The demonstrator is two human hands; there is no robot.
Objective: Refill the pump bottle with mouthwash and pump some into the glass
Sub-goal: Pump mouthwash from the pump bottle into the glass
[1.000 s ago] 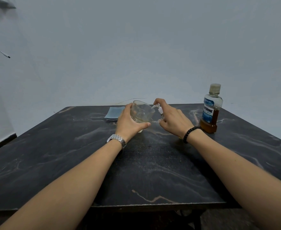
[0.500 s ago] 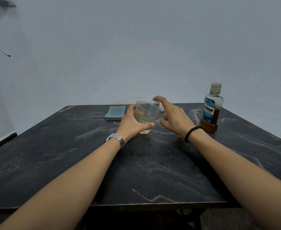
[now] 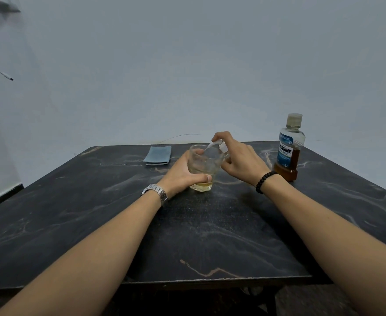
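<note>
Head view, pump bottle [image 3: 221, 148] upright, nozzle [image 3: 211, 145] leftward over glass [image 3: 202, 165]

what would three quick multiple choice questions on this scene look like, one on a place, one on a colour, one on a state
1. Where is the folded cloth?
A. under the glass
B. far side of the table, left of the glass
C. beside the mouthwash bottle, to its right

2. What colour is the liquid in the glass?
A. pale yellow
B. bright blue
C. clear red

3. How is the mouthwash bottle?
A. lying on its side
B. upright, uncapped
C. upright, capped

Answers:
1 B: the cloth lies flat near the far edge of the table, left of the left hand.
2 A: a thin yellowish layer sits at the glass bottom.
3 C: it stands upright with its cap on, to the right of the right hand, untouched.
</note>
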